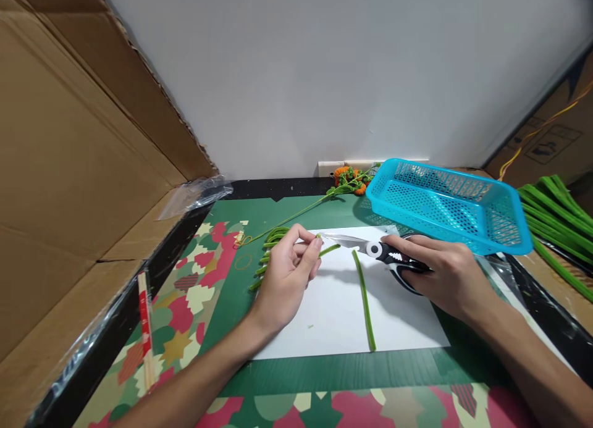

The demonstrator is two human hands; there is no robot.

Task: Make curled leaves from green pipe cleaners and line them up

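My left hand (288,273) pinches a green pipe cleaner (330,250) between thumb and fingers, and a small tip of green shows at the fingertips. Black-and-white scissors (374,250) are gripped in my right hand (447,267). Their blades point left, with the tips close to my left fingertips. Below the scissors, a loose green pipe cleaner (365,301) lies on the white paper (319,332). Several bent green pipe cleaners (277,235) are beside and partly behind my left hand.
A blue plastic basket (445,227) stands at the back right, near a bundle of green pipe cleaners (556,212). Behind the paper lies an orange pipe-cleaner flower (345,176) on a long stem. Wrapped chopsticks (145,329) and a clear bag (197,193) are on the left.
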